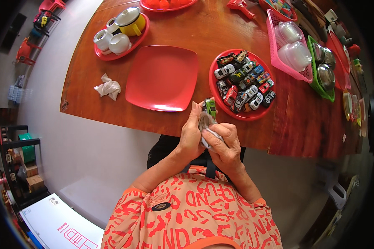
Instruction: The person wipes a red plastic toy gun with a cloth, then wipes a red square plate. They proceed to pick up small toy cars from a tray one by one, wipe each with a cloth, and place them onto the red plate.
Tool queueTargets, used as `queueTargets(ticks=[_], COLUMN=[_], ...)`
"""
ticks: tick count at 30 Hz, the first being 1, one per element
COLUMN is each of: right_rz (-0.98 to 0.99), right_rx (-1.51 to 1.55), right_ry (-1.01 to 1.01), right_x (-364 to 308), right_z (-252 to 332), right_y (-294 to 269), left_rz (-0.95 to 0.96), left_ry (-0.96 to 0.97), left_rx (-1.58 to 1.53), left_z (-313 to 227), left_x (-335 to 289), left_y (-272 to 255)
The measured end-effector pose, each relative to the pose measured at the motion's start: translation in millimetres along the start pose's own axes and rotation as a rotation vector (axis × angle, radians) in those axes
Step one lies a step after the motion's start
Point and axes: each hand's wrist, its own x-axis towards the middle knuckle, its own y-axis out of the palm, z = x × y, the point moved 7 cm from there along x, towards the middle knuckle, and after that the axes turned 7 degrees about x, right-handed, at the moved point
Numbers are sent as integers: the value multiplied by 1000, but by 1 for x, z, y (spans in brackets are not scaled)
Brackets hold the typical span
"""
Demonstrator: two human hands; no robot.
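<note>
Just off the table's near edge, my left hand (190, 135) is closed around a small green toy car (209, 107), whose front end sticks up past the fingers. My right hand (227, 145) grips a bunched whitish cloth (207, 123) and presses it against the car's lower part, which is hidden. To the right, a round red plate (246, 118) carries several toy cars in mixed colours, packed close together. Left of it lies a square red plate (162, 79) with nothing on it. A crumpled white cloth or tissue (108, 87) rests on the wood farther left.
An oval red tray (143, 35) at the back left bears white cups and a yellow lidded mug (131, 23). Pink (293, 72) and green (326, 92) baskets with clear containers stand on the right. The wooden table's (220, 25) front edge runs near my hands.
</note>
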Motion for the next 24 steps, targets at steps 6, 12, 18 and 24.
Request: queueTargets(ticks=[6, 12, 18, 24], right_rz=[-94, -125, -117, 53], right_rx=[264, 146, -119, 327], right_ry=[184, 230, 32, 150], right_x=[22, 25, 5, 1], right_z=[-27, -44, -12, -14], right_y=[-37, -11, 1, -21], left_rz=[109, 131, 105, 51], left_ry=[-26, 42, 84, 117], left_rx=[-96, 29, -26, 134], left_z=[1, -5, -11, -18], left_x=[-1, -4, 1, 2], left_y=[10, 21, 11, 5])
